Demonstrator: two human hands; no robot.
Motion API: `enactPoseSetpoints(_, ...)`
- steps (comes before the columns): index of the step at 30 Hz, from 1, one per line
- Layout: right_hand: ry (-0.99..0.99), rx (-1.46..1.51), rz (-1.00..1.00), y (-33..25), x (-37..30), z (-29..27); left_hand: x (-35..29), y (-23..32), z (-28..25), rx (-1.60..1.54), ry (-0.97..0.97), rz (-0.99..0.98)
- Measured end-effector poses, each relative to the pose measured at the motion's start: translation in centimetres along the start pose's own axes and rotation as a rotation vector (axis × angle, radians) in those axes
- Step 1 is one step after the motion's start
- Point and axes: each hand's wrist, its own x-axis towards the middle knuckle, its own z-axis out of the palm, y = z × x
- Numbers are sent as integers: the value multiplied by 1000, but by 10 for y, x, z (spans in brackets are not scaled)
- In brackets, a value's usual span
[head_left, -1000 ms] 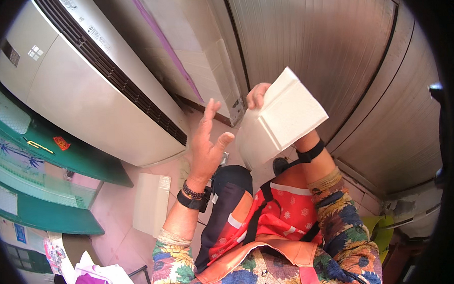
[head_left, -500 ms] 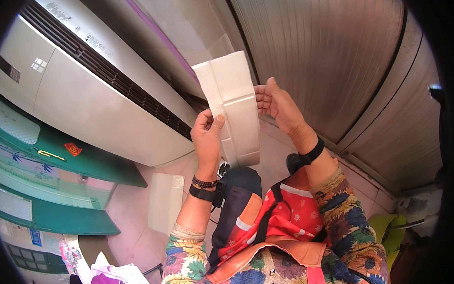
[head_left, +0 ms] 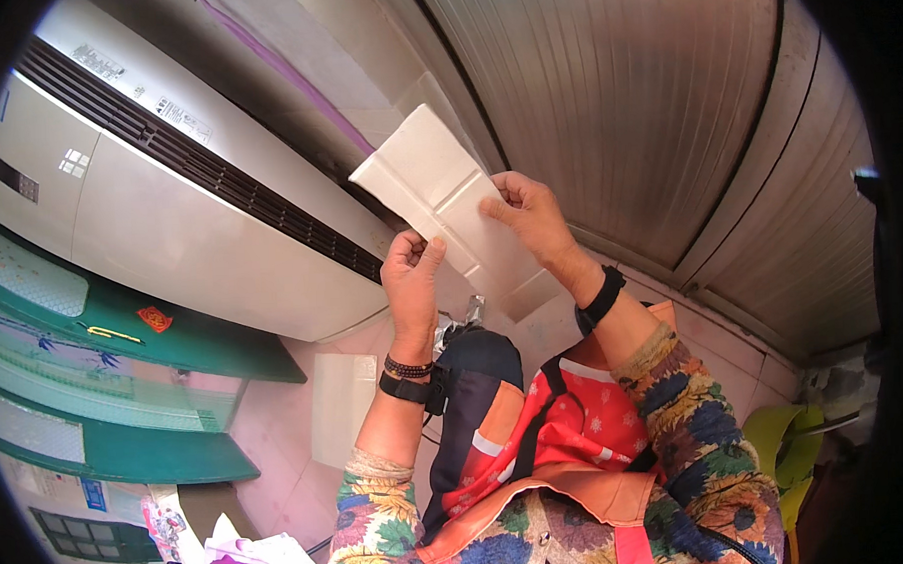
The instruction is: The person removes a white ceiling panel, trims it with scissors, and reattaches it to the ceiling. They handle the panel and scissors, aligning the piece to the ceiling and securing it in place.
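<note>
A cream-white flat panel (head_left: 438, 178), crossed by straight grooves or creases, hangs tilted in front of me above my knees. Its top leans to the left. My left hand (head_left: 412, 278) pinches the left edge between thumb and curled fingers. On the opposite edge is my right hand (head_left: 534, 219), its thumb pressed on the front face and its fingers behind. Whether the panel is card or foam I cannot tell. A similar pale panel (head_left: 344, 410) lies on the pink tiled floor to the left of my left forearm.
To the left, a white floor-standing air conditioner (head_left: 221, 230) appears slanted across the view, beside green-edged shelves (head_left: 175, 346). Ribbed metallic panels (head_left: 624, 107) stand at the far right. White and purple cloths (head_left: 247, 558) lie lower left, and a yellow-green chair (head_left: 775, 445) is lower right.
My right hand, open beside the panel before, has closed on its right edge. The panel's top has swung left, while my left hand keeps its pinch.
</note>
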Motion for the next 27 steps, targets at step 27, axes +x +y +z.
enactPoseSetpoints(27, -217, -957, -570, 16, -3, -22, -20, -11, -34, 287, 135, 32)
